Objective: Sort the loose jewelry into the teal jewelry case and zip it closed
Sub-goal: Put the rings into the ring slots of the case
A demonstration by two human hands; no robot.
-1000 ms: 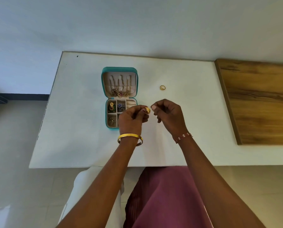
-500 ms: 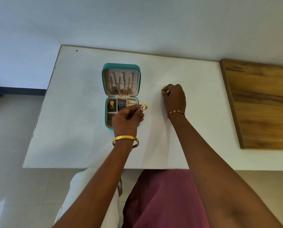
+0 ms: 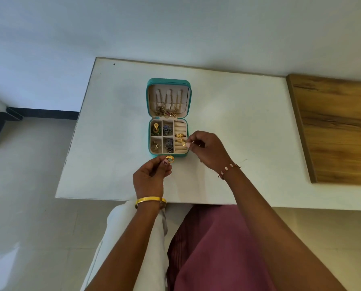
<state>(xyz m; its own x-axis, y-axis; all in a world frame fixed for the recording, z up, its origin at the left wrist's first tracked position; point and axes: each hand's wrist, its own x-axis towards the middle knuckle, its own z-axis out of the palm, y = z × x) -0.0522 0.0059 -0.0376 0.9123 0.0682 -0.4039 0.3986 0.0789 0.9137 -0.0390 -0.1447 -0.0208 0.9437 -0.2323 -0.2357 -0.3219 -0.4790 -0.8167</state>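
Since the earlier frames the right hand (image 3: 207, 149) has come back from the far spot on the desk (image 3: 112, 122) where a loose ring lay, and that spot is now bare. It now hangs at the right edge of the teal jewelry case (image 3: 168, 119), its fingertips pinching a small gold ring (image 3: 184, 144) just beside the ring rolls. The left hand (image 3: 151, 175) has drawn toward the near edge of the case and pinches a second, wider gold ring (image 3: 170, 159) between thumb and forefinger, just in front of the case's front wall.

The case lies open, lid flat toward the far side with necklaces (image 3: 167, 111) hung inside it. The four small compartments hold earrings and pendants, and two gold rings already sit in the ring rolls (image 3: 180, 138) on the right.

The step in hand looks like seating rings in the rolls. The next move probably calls for the right hand to press its ring down into a free slot between rolls, close by the two already there, without dislodging them. The left hand's ring would then follow. No other loose jewelry shows on the desk, so closing the lid and zipping would come after.
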